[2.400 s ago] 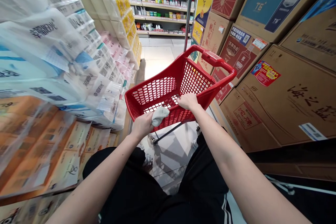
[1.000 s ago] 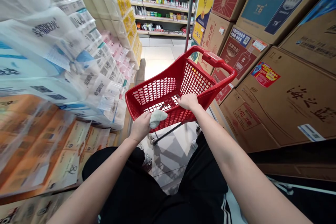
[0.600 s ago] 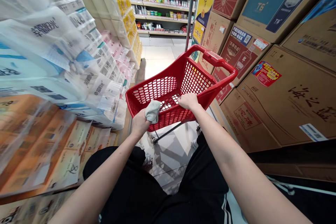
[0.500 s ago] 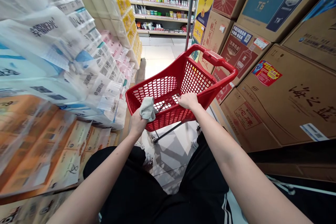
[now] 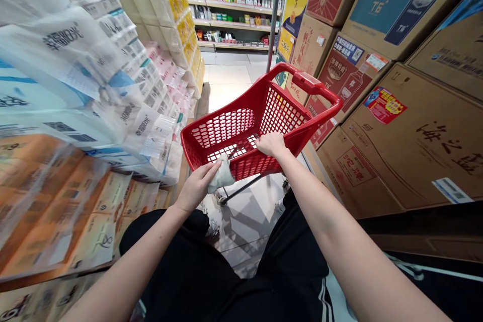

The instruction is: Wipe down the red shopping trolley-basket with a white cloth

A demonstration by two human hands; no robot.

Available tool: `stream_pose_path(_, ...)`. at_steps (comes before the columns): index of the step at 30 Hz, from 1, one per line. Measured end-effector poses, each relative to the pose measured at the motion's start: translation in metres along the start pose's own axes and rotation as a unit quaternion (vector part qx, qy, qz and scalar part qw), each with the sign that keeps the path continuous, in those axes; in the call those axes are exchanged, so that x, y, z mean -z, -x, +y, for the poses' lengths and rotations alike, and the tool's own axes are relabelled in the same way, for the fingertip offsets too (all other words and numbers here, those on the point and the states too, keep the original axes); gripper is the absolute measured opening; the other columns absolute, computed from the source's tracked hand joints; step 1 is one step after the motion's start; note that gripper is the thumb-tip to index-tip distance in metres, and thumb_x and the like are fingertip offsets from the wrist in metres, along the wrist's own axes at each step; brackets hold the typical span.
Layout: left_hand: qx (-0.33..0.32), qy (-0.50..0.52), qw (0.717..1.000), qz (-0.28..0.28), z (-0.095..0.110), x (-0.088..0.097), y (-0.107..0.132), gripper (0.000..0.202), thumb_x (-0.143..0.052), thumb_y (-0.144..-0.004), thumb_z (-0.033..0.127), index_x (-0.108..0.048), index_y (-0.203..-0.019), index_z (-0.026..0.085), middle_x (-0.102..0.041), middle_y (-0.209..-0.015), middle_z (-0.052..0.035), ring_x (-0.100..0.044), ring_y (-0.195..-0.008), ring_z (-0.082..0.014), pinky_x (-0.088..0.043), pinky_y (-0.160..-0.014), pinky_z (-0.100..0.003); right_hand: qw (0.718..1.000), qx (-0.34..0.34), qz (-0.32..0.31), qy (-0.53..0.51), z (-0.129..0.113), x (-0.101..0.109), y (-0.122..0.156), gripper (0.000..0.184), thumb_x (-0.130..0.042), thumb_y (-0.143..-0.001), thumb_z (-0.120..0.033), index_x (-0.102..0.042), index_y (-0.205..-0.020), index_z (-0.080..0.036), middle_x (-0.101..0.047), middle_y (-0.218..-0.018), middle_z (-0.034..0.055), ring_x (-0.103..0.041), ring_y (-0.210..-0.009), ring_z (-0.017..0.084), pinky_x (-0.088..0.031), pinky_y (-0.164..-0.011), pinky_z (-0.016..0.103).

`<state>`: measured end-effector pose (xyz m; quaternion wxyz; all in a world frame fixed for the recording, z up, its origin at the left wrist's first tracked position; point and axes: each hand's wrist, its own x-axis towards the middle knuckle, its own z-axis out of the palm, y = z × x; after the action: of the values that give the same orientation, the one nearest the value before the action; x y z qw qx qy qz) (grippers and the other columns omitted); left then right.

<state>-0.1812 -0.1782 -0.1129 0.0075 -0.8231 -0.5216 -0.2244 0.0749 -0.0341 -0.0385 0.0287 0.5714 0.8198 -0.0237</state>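
Note:
A red plastic shopping basket (image 5: 234,126) on a wheeled frame stands in the aisle in front of me, with nothing visible inside. My left hand (image 5: 196,186) is closed on a small pale grey cloth (image 5: 222,176) and presses it against the outside of the basket's near wall. My right hand (image 5: 270,144) grips the basket's near rim, fingers curled over the edge. The red handle (image 5: 313,85) arches over the far side.
Stacked packs of tissue and paper rolls (image 5: 75,85) fill the left side. Cardboard cartons (image 5: 407,126) are piled on the right. A tiled aisle (image 5: 226,80) leads to stocked shelves (image 5: 234,5) at the back. A metal pole (image 5: 273,15) stands behind the basket.
My left hand carried the cloth from the near rim leftward and up, then down onto the outside of the near wall. My right hand and the basket stayed put.

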Motion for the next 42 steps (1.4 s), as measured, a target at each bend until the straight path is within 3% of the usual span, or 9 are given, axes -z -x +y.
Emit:
stream_pose_path(3, 0.022, -0.067, 0.997, -0.018, 0.002, -0.001, -0.009, 0.042, -0.038, -0.087, 0.019, -0.045, -0.129, 0.017, -0.059, -0.107, -0.0128, -0.056, -0.1, -0.0236, -0.045, -0.087, -0.037, 1.0, 0.0, 0.004, 0.003, -0.001, 0.0, 0.001, 0.049, -0.027, -0.091, -0.039, -0.072, -0.098, -0.018, -0.069, -0.104, 0.0119, -0.062, -0.098, 0.024, -0.042, -0.08, 0.032)
stream_pose_path(6, 0.039, -0.127, 0.99, -0.041, 0.007, 0.001, -0.022, 0.028, -0.042, -0.085, 0.018, -0.055, -0.109, 0.015, -0.061, -0.093, -0.0121, -0.059, -0.09, -0.0246, -0.045, -0.078, -0.036, 1.0, -0.003, 0.0, 0.008, -0.003, 0.002, 0.003, 0.05, -0.027, -0.092, -0.038, -0.072, -0.099, -0.019, -0.069, -0.104, 0.0118, -0.062, -0.098, 0.023, -0.042, -0.08, 0.031)
stream_pose_path(11, 0.067, -0.188, 0.977, -0.076, 0.017, 0.006, -0.037, 0.012, -0.044, -0.084, 0.02, -0.054, -0.089, 0.016, -0.061, -0.081, -0.0094, -0.06, -0.077, -0.0243, -0.04, -0.06, -0.032, 1.0, -0.008, -0.006, 0.014, -0.006, 0.004, 0.005, 0.05, -0.027, -0.094, -0.037, -0.071, -0.1, -0.015, -0.068, -0.106, 0.0143, -0.061, -0.101, 0.023, -0.041, -0.082, 0.03)
stream_pose_path(21, 0.078, -0.199, 0.974, -0.071, 0.035, -0.004, -0.057, 0.018, -0.037, -0.085, 0.014, -0.054, -0.093, 0.015, -0.061, -0.09, -0.0123, -0.06, -0.084, -0.0239, -0.043, -0.067, -0.032, 1.0, 0.006, 0.027, 0.004, -0.004, -0.006, -0.002, 0.047, -0.028, -0.092, -0.035, -0.073, -0.093, -0.018, -0.07, -0.098, 0.0126, -0.063, -0.094, 0.025, -0.043, -0.077, 0.034)
stream_pose_path(29, 0.07, -0.135, 0.979, -0.135, 0.026, -0.001, -0.074, 0.023, -0.043, -0.086, 0.026, -0.053, -0.104, 0.017, -0.064, -0.092, -0.0074, -0.061, -0.085, -0.0206, -0.044, -0.069, -0.029, 1.0, 0.0, 0.021, 0.004, -0.003, -0.007, -0.004, 0.048, -0.028, -0.091, -0.035, -0.072, -0.094, -0.018, -0.07, -0.099, 0.013, -0.063, -0.095, 0.025, -0.043, -0.077, 0.034)
stream_pose_path(38, 0.066, -0.154, 0.981, -0.098, 0.037, -0.005, -0.071, 0.028, -0.04, -0.082, 0.011, -0.051, -0.107, 0.018, -0.06, -0.101, -0.0089, -0.056, -0.096, -0.0206, -0.044, -0.079, -0.03, 1.0, -0.001, 0.019, 0.009, -0.006, -0.001, 0.0, 0.048, -0.028, -0.093, -0.035, -0.072, -0.095, -0.018, -0.07, -0.1, 0.0125, -0.063, -0.096, 0.024, -0.043, -0.079, 0.032)
stream_pose_path(42, 0.063, -0.139, 0.984, -0.089, 0.043, -0.004, -0.076, 0.028, -0.041, -0.082, 0.013, -0.052, -0.108, 0.018, -0.061, -0.102, -0.0091, -0.057, -0.096, -0.0211, -0.043, -0.08, -0.031, 1.0, -0.006, 0.015, 0.007, -0.006, -0.001, 0.0, 0.047, -0.028, -0.093, -0.035, -0.072, -0.097, -0.018, -0.069, -0.103, 0.0125, -0.063, -0.098, 0.024, -0.042, -0.081, 0.033)
